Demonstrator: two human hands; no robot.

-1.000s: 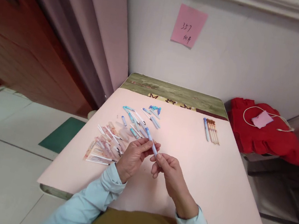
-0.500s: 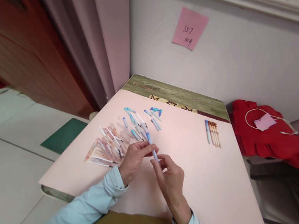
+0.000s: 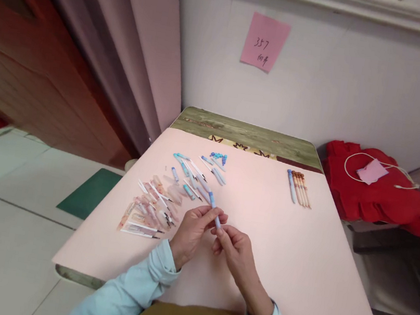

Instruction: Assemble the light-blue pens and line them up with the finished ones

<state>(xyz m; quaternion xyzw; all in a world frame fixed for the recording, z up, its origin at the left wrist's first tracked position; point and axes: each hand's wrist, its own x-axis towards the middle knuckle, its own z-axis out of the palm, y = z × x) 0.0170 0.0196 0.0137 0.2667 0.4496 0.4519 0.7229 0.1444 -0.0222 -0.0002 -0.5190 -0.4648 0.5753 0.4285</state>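
Note:
A light-blue pen (image 3: 212,201) with a darker blue upper part slants between my two hands above the table. My left hand (image 3: 196,227) pinches it around the middle, the upper end sticking out past the thumb. At its lower end, my right hand (image 3: 235,246) closes thumb and fingers on the barrel; the tip itself is hidden. Just beyond my left hand lie loose blue pen parts (image 3: 189,191), white refills (image 3: 196,168) with dark tips, and a heap of clear pinkish pen barrels (image 3: 147,208).
A row of brown-topped pens (image 3: 301,188) with one blue pen (image 3: 291,186) lies at the table's right. Small blue pieces (image 3: 218,156) sit near the back. A red cloth (image 3: 377,203) with a white cable is beyond the right edge. A wall stands behind.
The pen has turned a little more upright in my hands. My right fingers have shifted their grip at its lower end and curled in closer.

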